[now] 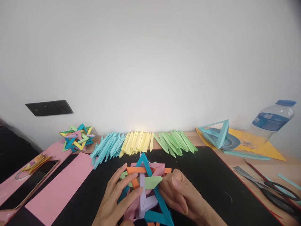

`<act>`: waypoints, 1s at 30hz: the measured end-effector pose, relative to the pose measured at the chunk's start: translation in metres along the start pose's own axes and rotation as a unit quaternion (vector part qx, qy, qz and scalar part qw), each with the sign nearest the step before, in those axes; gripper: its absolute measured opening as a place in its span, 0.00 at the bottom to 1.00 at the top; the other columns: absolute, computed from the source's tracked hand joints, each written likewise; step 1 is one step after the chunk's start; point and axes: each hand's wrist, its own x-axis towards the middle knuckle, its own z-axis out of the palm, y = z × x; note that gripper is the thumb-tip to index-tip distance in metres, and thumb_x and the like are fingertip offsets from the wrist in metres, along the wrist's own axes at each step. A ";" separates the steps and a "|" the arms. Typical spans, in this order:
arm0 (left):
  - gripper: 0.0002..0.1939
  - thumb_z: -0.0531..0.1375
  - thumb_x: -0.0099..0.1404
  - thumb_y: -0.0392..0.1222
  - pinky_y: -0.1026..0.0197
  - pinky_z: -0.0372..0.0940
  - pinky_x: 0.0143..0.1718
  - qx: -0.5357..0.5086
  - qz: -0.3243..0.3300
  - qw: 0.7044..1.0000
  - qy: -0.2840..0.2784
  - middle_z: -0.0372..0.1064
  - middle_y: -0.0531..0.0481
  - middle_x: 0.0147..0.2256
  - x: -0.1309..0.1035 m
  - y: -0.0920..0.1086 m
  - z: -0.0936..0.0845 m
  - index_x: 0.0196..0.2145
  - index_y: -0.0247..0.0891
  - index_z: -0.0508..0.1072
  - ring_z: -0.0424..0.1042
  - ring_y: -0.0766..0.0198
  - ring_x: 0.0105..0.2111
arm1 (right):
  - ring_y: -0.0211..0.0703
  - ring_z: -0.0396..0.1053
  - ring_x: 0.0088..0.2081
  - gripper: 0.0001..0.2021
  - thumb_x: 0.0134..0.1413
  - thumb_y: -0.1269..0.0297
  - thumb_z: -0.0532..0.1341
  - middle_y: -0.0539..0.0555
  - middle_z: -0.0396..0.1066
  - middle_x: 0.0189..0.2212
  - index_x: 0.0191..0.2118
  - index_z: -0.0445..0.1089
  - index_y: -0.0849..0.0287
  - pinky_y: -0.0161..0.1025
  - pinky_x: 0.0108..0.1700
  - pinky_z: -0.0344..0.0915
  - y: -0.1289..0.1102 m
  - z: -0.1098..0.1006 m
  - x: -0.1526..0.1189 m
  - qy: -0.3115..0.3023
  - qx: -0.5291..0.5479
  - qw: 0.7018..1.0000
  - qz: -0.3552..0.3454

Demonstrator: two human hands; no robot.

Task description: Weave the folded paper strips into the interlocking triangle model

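A many-coloured model of interlocked folded paper strips (pixel 142 201), in blue, orange, green, lilac and pink, is held low in the middle of the head view. My left hand (pixel 119 196) grips its left side, fingers spread over the orange and lilac strips. On the right side my right hand (pixel 180 193) is closed, its curled fingers against the blue strip and by the tip of a light green strip (pixel 152 182). What its fingertips pinch is hidden.
Blue (pixel 109 147), yellow (pixel 137 142) and green (pixel 176 142) folded strips line the wall. A finished-looking paper star (pixel 76 138), pink sheet (pixel 61 188) and phone (pixel 29 185) lie left. Right are scissors (pixel 263 185), tape roll (pixel 221 139) and bottle (pixel 270 122).
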 end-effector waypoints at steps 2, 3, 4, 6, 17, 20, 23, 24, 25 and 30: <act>0.24 0.46 0.68 0.54 0.41 0.58 0.54 -0.006 0.004 0.999 -0.035 0.62 0.41 0.56 -0.001 -0.004 -0.003 0.57 0.45 0.64 0.49 0.41 0.61 | 0.23 0.47 0.10 0.33 0.59 0.58 0.57 0.43 0.43 0.06 0.05 0.53 0.62 0.28 0.14 0.44 0.000 0.000 0.001 -0.005 -0.006 1.000 -0.004; 0.23 0.47 0.68 0.52 0.42 0.58 0.54 -0.008 0.004 0.999 -0.048 0.61 0.41 0.57 -0.002 -0.005 -0.004 0.57 0.44 0.64 0.49 0.42 0.62 | 0.23 0.48 0.10 0.33 0.59 0.58 0.57 0.43 0.43 0.06 0.05 0.53 0.62 0.28 0.14 0.44 0.001 -0.001 0.002 -0.006 -0.009 1.000 -0.005; 0.23 0.47 0.68 0.51 0.43 0.59 0.54 -0.008 0.004 0.999 -0.054 0.61 0.41 0.57 -0.002 -0.007 -0.004 0.57 0.44 0.64 0.49 0.43 0.62 | 0.24 0.48 0.09 0.33 0.59 0.58 0.57 0.43 0.43 0.06 0.05 0.53 0.62 0.28 0.14 0.44 0.001 -0.001 0.002 -0.006 -0.010 1.000 -0.006; 0.21 0.46 0.69 0.49 0.44 0.59 0.55 -0.002 0.002 0.999 -0.042 0.63 0.42 0.56 -0.003 -0.010 -0.002 0.56 0.45 0.65 0.53 0.46 0.61 | 0.24 0.48 0.10 0.32 0.59 0.58 0.57 0.43 0.44 0.06 0.05 0.54 0.62 0.28 0.14 0.44 0.002 -0.002 0.002 -0.010 -0.010 1.000 -0.009; 0.20 0.47 0.70 0.40 0.39 0.55 0.57 0.057 0.030 0.993 -0.096 0.62 0.43 0.56 -0.001 -0.012 -0.006 0.58 0.46 0.63 0.53 0.49 0.61 | 0.24 0.49 0.12 0.33 0.59 0.57 0.57 0.43 0.44 0.08 0.06 0.52 0.63 0.30 0.17 0.44 -0.004 -0.007 -0.004 0.004 -0.037 0.999 -0.005; 0.20 0.47 0.70 0.39 0.40 0.57 0.56 0.062 0.037 0.993 -0.098 0.61 0.41 0.57 -0.003 -0.012 -0.007 0.59 0.44 0.61 0.52 0.48 0.61 | 0.22 0.47 0.11 0.33 0.59 0.57 0.57 0.43 0.43 0.09 0.06 0.50 0.64 0.30 0.17 0.43 -0.005 -0.007 -0.003 -0.001 -0.033 0.999 -0.015; 0.20 0.48 0.70 0.39 0.42 0.59 0.55 0.064 0.040 0.992 -0.103 0.61 0.40 0.57 -0.005 -0.013 -0.008 0.58 0.41 0.61 0.53 0.48 0.61 | 0.22 0.48 0.11 0.34 0.59 0.57 0.57 0.43 0.43 0.08 0.05 0.50 0.64 0.28 0.17 0.43 -0.003 -0.008 -0.001 -0.007 -0.032 0.999 -0.015; 0.20 0.48 0.70 0.39 0.43 0.60 0.55 0.064 0.043 0.991 -0.106 0.61 0.39 0.57 -0.005 -0.013 -0.008 0.58 0.40 0.62 0.53 0.48 0.61 | 0.23 0.49 0.11 0.34 0.59 0.56 0.58 0.43 0.43 0.08 0.05 0.51 0.64 0.28 0.16 0.44 -0.002 -0.008 -0.001 -0.008 -0.033 0.999 -0.012; 0.20 0.49 0.70 0.38 0.44 0.61 0.54 0.064 0.045 0.991 -0.108 0.62 0.39 0.57 -0.006 -0.013 -0.007 0.58 0.39 0.62 0.53 0.48 0.61 | 0.23 0.49 0.11 0.34 0.58 0.56 0.58 0.43 0.43 0.08 0.05 0.51 0.64 0.28 0.16 0.44 -0.002 -0.008 -0.001 -0.009 -0.034 0.999 -0.007; 0.19 0.49 0.69 0.34 0.45 0.63 0.53 0.055 0.042 0.993 -0.096 0.63 0.40 0.56 -0.005 -0.015 -0.004 0.56 0.39 0.64 0.52 0.48 0.61 | 0.23 0.49 0.11 0.33 0.57 0.57 0.59 0.43 0.43 0.08 0.05 0.52 0.63 0.27 0.15 0.44 -0.003 -0.007 -0.001 -0.019 -0.035 0.999 0.004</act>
